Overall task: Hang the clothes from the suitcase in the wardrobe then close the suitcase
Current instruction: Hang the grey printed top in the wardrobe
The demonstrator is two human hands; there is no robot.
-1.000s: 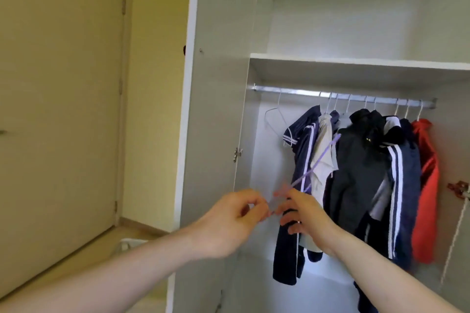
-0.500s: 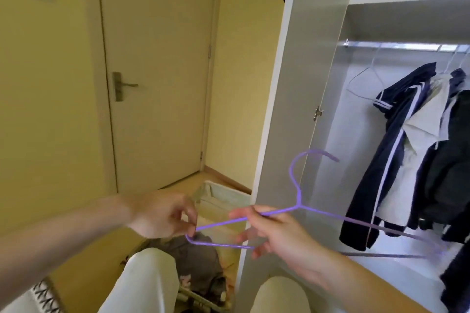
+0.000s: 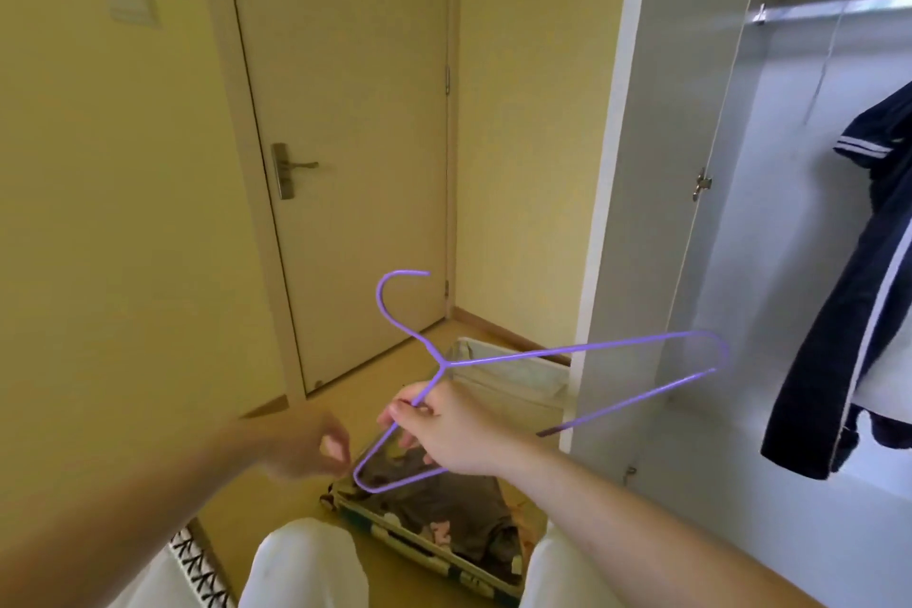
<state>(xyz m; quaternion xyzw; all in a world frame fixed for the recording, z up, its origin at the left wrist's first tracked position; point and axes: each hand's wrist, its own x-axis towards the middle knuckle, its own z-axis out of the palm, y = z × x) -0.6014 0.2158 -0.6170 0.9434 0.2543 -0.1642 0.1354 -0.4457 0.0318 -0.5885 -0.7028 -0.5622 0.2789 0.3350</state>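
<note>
Head view, one moment, items as follows.

Hanger (image 3: 582, 351): purple wire, empty, held in the air over the suitcase (image 3: 444, 516), hook up and tilted toward the room door (image 3: 355, 123), far shoulder reaching across the wardrobe (image 3: 636, 212) side panel.

Right hand (image 3: 454, 430): fingers (image 3: 395, 410) pinched on the hanger's near arm just below the neck.

Left hand (image 3: 301, 447): blurred, just beside the hanger's near corner; fingers loosely curled, apparently on nothing, though the blur leaves contact with the wire unsettled.

Suitcase: open on the floor below the hands, between the person's knees and the wardrobe, brown clothes (image 3: 434, 499) still inside (the task's goods, not yet hung).

Wardrobe: open, rail (image 3: 834, 7) at top right, a dark garment (image 3: 868, 291) already hanging.

Step in hand, by judgement: fetching a garment for the empty hanger. To do it well, the right hand should keep the hanger level and clear of the panel while the left takes one piece by its collar, so each shoulder threads in turn without dragging the rest out. The hook should then face the rail.
</note>
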